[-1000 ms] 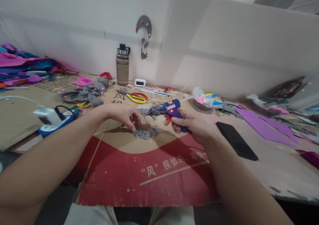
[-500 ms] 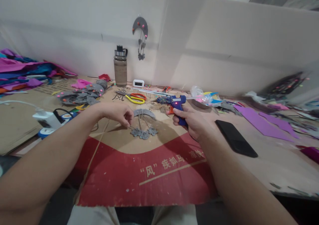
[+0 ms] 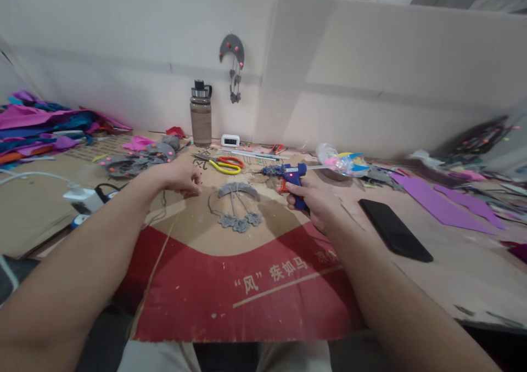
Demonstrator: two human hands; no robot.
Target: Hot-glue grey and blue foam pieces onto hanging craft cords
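A grey felt crescent with dangling grey flowers lies on the red and brown cardboard sheet. My right hand grips a blue hot glue gun whose red light is on, to the right of the crescent, nozzle pointing left. My left hand hovers left of the crescent, fingers curled loosely, with nothing visible in them.
A black phone lies right of my right hand. Yellow and red scissors, a water bottle and a small white clock stand behind. Grey felt pieces, a power strip and coloured felt are left; purple felt right.
My left hand has let go of the flowers and drawn back to the left. My right hand has pulled the glue gun away to the right, uncovering the crescent.
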